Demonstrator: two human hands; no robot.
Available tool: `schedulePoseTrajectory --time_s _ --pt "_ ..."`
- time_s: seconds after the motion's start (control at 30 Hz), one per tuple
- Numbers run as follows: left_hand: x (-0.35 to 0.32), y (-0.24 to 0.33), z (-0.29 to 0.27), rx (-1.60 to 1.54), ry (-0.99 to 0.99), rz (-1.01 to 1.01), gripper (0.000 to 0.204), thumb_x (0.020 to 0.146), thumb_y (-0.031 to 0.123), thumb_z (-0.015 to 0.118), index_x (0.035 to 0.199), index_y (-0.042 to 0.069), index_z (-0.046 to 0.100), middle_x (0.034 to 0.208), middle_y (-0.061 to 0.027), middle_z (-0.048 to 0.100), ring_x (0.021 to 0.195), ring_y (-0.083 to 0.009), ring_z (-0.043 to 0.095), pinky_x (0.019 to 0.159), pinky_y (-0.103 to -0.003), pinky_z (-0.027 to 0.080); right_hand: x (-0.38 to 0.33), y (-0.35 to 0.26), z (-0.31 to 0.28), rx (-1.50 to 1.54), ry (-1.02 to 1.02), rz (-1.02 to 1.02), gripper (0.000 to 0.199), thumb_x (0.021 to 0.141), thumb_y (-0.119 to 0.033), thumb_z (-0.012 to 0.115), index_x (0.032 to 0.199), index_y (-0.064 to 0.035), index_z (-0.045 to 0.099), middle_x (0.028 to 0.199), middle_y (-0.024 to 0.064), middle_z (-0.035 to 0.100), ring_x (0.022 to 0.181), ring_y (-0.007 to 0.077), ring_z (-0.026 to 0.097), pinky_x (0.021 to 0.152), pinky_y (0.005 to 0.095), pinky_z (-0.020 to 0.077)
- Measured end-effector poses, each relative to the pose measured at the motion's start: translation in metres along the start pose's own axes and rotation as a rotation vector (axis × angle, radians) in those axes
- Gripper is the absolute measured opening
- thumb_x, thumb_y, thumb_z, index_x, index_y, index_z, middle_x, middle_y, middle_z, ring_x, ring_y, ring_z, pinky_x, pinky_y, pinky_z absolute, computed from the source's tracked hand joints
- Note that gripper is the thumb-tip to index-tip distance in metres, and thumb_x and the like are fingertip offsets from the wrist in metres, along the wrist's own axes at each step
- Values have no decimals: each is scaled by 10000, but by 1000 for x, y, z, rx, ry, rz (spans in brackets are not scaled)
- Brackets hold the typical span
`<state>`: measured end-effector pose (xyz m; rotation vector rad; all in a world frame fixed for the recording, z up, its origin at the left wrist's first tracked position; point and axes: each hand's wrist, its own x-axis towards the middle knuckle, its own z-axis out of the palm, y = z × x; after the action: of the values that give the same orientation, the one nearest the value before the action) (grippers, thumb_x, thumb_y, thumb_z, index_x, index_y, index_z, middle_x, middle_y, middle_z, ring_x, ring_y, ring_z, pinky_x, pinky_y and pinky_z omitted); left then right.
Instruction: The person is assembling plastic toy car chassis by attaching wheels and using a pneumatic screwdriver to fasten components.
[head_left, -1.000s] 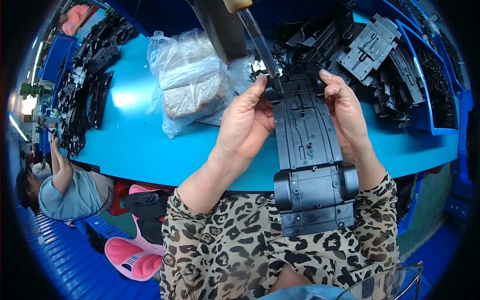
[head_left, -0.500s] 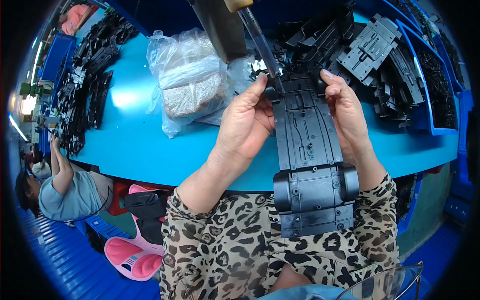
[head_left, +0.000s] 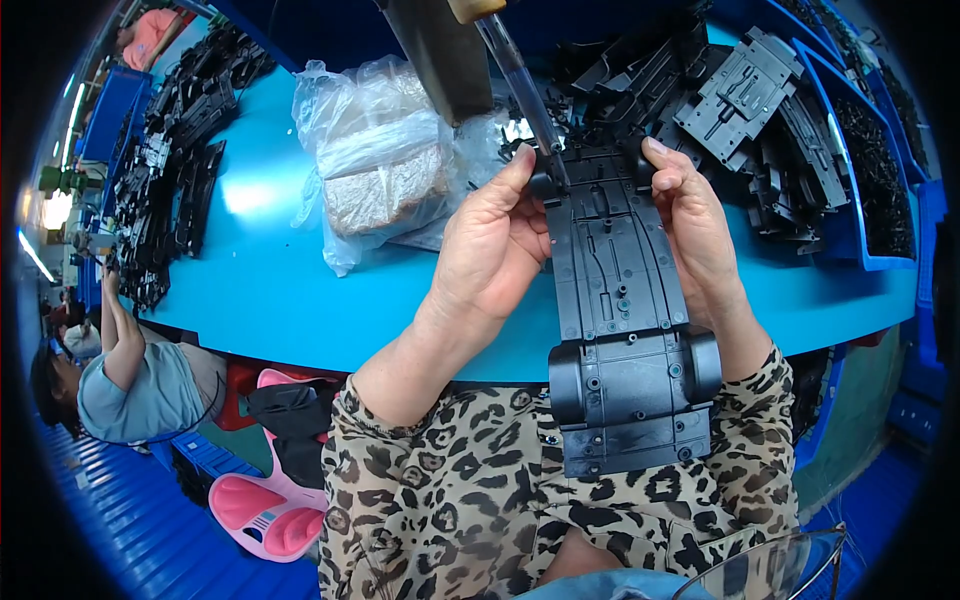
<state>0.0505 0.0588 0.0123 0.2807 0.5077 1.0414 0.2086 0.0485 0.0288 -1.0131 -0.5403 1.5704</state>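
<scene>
Chassis held under driver tip

Chassis (head_left: 620, 300), black plastic, long, lies lengthwise btwn both hands, near end w/ wheel arches over person's lap, far end over blue tabletop (head_left: 270, 270) edge. Left hand (head_left: 490, 245) grips its left side, thumb up by front corner. Right hand (head_left: 695, 225) clamps right side. Hanging screwdriver (head_left: 520, 85) w/ clear shaft touches front end. Clear bag (head_left: 385, 170) sits left; black parts pile (head_left: 760, 110) right.

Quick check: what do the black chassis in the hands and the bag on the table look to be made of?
Chassis: looks like moulded black plastic, matte with a slight sheen; ribs, screw bosses and sharp moulded edges suggest it. Bag: thin clear plastic film, crinkled and glossy, with a greyish block showing through. Table: smooth turquoise top, glossy from its glare; material unclear.
</scene>
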Motion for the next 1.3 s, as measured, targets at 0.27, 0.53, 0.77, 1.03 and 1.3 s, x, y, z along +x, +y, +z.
schedulePoseTrajectory --time_s 0.27,0.53,0.77,1.03,1.3 --pt "-1 1 2 -22 0 0 244 840 268 463 909 46 536 842 -69 579 730 -157 566 613 -300 475 -1 -1 2 -10 63 2 170 766 -180 559 613 -130 505 596 -77 414 508 6 380 386 143 285" --pt "0 1 3 -1 70 8 223 834 263 476 892 58 540 823 -60 576 713 -152 564 610 -295 474 1 2 1 17 71 -4 177 762 -199 575 609 -131 518 605 -78 430 550 9 391 436 143 323" --pt "-2 2 4 13 65 -5 216 830 262 483 879 61 543 809 -51 574 717 -140 555 605 -289 470 1 2 -1 27 70 16 168 756 -220 583 620 -130 539 630 -75 449 583 14 399 501 153 354" --pt "-2 2 3 52 24 29 224 828 267 487 892 61 546 804 -44 573 705 -127 547 591 -275 462 2 3 -4 -13 62 -33 135 748 -220 589 648 -130 577 669 -68 468 620 24 392 596 170 350" --pt "-2 1 2 57 39 52 224 830 263 483 901 59 546 810 -46 574 706 -130 547 596 -278 463 2 4 -2 -6 62 -19 155 764 -220 573 642 -124 561 655 -68 461 606 21 393 578 164 347"
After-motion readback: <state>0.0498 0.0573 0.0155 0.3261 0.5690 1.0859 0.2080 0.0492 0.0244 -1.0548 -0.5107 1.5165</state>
